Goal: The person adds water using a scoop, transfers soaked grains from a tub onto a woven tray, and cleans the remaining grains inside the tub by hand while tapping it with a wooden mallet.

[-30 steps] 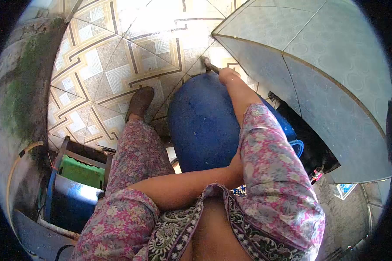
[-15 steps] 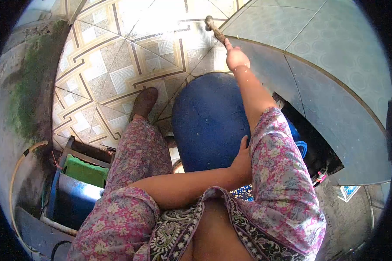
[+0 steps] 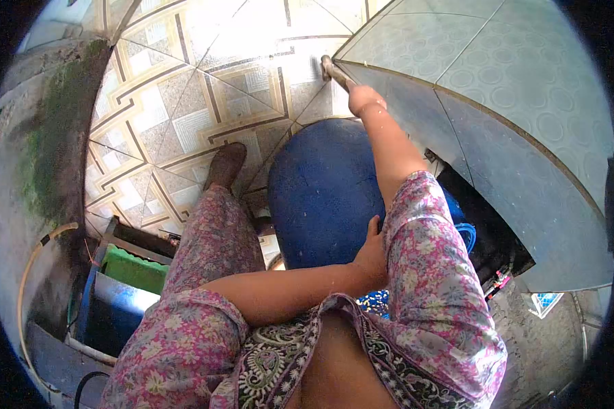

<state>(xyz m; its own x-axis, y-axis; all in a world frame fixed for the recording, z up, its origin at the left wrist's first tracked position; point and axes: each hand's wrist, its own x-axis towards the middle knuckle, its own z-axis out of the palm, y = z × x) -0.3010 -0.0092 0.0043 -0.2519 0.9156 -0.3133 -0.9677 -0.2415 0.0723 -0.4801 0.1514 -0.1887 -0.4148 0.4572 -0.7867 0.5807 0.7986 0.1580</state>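
My right hand [image 3: 367,100] is closed around the handle of a hammer [image 3: 338,75] and reaches out past the far end of a large blue plastic drum [image 3: 324,194]. The hammer's head points away from me, over the tiled floor beside the corner of the tiled counter. Against the drum's near right side lies my left hand [image 3: 371,260], its thumb stretched out along the blue surface. The right sleeve hides most of its other fingers. The drum sits between my legs.
A tiled counter [image 3: 512,88] runs along the right, with a dark opening and a blue item below its edge. On the left stand a green container [image 3: 136,268], a blue one [image 3: 119,300] and a hose [image 3: 26,293] by a mossy wall [image 3: 54,136]. Patterned tiles [image 3: 184,116] cover the floor.
My right hand and the hammer have come down and nearer to the drum. My left hand stays in place on the drum; the view has shifted slightly.
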